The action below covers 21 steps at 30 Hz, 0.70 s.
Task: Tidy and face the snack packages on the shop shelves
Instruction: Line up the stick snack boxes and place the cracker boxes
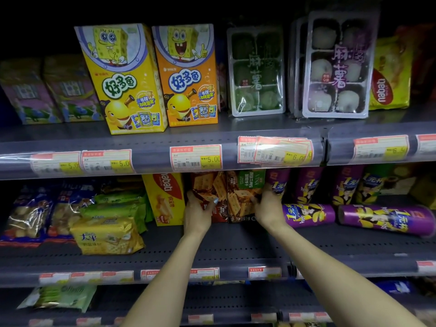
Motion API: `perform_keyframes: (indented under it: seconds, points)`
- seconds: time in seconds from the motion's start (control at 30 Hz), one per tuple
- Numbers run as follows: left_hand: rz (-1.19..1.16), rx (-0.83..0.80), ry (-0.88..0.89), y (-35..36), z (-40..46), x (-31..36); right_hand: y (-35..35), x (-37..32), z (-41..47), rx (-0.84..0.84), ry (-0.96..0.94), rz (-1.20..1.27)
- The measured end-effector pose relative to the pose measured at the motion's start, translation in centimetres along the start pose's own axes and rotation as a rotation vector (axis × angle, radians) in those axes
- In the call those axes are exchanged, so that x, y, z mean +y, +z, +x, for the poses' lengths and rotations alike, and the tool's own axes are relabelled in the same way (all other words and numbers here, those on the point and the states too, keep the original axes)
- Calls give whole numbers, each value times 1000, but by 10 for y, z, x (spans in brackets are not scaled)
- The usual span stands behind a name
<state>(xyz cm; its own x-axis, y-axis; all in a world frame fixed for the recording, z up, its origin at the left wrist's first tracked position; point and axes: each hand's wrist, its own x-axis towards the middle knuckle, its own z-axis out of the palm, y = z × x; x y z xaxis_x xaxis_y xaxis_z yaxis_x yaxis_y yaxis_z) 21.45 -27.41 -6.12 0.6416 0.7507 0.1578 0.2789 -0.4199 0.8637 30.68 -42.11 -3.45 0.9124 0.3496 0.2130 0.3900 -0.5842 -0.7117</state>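
Two upright cracker boxes, red-brown [212, 192] and green-topped [244, 194], are being gripped by curled left hand [198, 213] and right hand [267, 208] respectively.

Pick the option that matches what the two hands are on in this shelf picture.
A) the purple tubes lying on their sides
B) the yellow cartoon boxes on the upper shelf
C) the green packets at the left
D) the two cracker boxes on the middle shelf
D: the left hand grips the red-brown cracker box and the right hand grips the green-topped cracker box beside it, both on the middle shelf.
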Motion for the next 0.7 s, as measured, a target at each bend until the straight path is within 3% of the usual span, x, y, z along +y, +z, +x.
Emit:
perform_keyframes:
  seconds: [0.43,0.7]
  points:
    - [-54,-25,-35,1,-6,3,-9,-1,-4,68,45,16]
    - [-61,56,-161,2,-24,8,-37,13,-12,-25,17,128]
